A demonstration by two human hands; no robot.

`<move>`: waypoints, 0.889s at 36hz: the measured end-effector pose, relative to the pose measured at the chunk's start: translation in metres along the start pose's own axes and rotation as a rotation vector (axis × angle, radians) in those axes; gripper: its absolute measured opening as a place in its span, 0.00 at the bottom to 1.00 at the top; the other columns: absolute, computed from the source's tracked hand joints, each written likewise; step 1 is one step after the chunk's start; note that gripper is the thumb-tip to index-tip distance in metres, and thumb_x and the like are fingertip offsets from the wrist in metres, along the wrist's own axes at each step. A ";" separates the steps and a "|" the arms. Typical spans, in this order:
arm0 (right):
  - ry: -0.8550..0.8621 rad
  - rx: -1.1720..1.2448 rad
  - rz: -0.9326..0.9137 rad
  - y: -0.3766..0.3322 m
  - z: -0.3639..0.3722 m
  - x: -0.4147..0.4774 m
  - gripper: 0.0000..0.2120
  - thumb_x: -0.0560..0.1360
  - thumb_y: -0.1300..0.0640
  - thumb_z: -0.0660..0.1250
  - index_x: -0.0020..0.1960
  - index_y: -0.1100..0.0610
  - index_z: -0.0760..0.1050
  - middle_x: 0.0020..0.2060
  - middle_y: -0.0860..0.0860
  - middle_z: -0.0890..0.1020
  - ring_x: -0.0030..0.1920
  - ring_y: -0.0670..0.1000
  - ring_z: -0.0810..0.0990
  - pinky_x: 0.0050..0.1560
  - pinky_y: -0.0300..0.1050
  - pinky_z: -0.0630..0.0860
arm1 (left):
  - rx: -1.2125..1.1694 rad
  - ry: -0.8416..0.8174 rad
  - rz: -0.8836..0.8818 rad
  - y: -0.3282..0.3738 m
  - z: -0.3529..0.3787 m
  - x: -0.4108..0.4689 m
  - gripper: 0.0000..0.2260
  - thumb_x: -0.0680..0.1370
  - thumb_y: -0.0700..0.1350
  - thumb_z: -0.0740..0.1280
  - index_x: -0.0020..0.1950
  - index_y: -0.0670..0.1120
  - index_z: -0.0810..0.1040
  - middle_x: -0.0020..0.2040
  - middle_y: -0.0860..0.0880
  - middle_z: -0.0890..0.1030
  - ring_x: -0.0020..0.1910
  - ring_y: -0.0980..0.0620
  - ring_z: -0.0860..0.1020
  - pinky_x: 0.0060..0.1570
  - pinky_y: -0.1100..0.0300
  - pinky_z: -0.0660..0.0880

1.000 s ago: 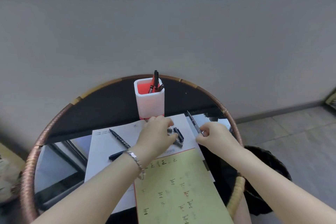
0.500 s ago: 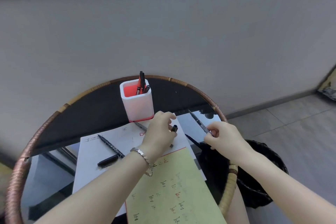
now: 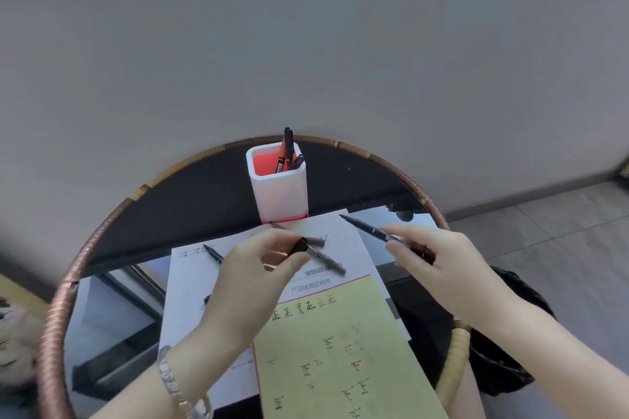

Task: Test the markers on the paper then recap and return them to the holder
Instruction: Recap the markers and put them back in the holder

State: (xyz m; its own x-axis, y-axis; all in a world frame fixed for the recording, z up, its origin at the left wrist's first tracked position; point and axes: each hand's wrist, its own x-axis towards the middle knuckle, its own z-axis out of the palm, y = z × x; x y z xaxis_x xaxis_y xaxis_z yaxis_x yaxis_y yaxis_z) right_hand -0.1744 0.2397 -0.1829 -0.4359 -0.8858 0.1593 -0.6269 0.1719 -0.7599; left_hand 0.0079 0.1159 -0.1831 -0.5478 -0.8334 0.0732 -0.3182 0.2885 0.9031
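Note:
My left hand [image 3: 253,277] pinches a black marker cap [image 3: 299,246] above the white sheet [image 3: 190,286]. To its right, my right hand [image 3: 439,265] holds an uncapped black marker [image 3: 366,228], tip pointing up and left toward the cap, a short gap between them. A grey marker [image 3: 326,260] lies on the white sheet under the cap. Another black marker [image 3: 213,253] lies at the sheet's left. The white holder [image 3: 277,194], red inside, stands at the back with several markers in it. A yellow-green paper [image 3: 340,350] with test marks lies in front.
Everything rests on a round glass table with a woven rim [image 3: 61,303], set against a grey wall. A black bag [image 3: 503,360] sits on the tiled floor at the right. A dark pen end [image 3: 206,299] shows beside my left wrist.
My left hand lifted the cap off the sheet and my right hand brought the marker in toward it. The camera view shifted so the table sits further right.

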 end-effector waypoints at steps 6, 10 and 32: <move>-0.025 -0.012 -0.144 -0.016 0.011 -0.003 0.09 0.73 0.52 0.64 0.43 0.36 0.71 0.35 0.44 0.80 0.29 0.43 0.71 0.31 0.36 0.68 | -0.030 0.058 0.016 0.001 -0.008 -0.006 0.10 0.72 0.41 0.71 0.39 0.57 0.79 0.39 0.63 0.81 0.38 0.63 0.78 0.38 0.60 0.77; -0.039 -0.062 -0.148 -0.019 0.014 -0.003 0.07 0.74 0.53 0.65 0.45 0.40 0.75 0.32 0.38 0.78 0.30 0.41 0.73 0.32 0.31 0.67 | -0.028 0.063 0.019 0.000 -0.009 -0.009 0.08 0.72 0.42 0.71 0.41 0.56 0.80 0.39 0.64 0.81 0.40 0.64 0.78 0.40 0.61 0.76; -0.103 -0.228 -0.256 -0.020 0.023 -0.006 0.10 0.74 0.47 0.62 0.51 0.47 0.79 0.34 0.36 0.76 0.39 0.41 0.74 0.36 0.36 0.70 | 0.212 -0.142 0.300 -0.002 -0.005 -0.011 0.10 0.73 0.40 0.70 0.44 0.57 0.78 0.43 0.60 0.79 0.44 0.64 0.75 0.42 0.72 0.70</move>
State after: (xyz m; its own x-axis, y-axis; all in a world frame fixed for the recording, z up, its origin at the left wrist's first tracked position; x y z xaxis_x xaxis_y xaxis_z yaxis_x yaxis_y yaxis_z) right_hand -0.1447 0.2315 -0.1827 -0.1863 -0.9492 0.2535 -0.8403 0.0203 -0.5417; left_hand 0.0182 0.1222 -0.1842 -0.7379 -0.6279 0.2475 -0.2725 0.6126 0.7419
